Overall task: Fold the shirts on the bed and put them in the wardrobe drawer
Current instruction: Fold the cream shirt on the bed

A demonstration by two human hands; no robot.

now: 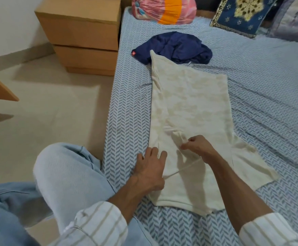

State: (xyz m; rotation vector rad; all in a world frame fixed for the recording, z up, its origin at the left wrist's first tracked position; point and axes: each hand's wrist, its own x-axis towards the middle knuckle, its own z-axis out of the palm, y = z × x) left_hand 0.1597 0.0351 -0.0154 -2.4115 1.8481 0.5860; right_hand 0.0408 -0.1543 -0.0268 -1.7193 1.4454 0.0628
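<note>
Two shirts on the bed (268, 96): cream shirt (190, 107) spread flat mid-frame, partly folded lengthwise, one sleeve sticking out toward lower right; navy shirt (176, 46) crumpled just above it, upper centre, the cream shirt's far corner overlapping its edge. I see my left hand (151, 167) lying flat, fingers straight and spread, pressing the cream shirt's left edge at lower centre; it grasps nothing. My right hand (198, 148) sits just right of it, thumb and fingers pinching a small ridge of the cream fabric, near the shirt's middle fold. Both hands close together, not touching. Striped sleeves pushed up on both forearms, bottom of frame. My knee in light blue trousers (66, 174) lower left, against the bed's edge. Bed sheet is blue-white herringbone. Wooden drawer unit (84, 36) upper left, standing on the floor beside the bed, two drawer fronts visible, both closed. Pink and orange bundle (164, 9) top centre at the head of the bed. Blue and gold cushion (242, 15) upper right, leaning, another pale cushion beside it at the frame edge. Beige floor (43, 96) on the left.
</note>
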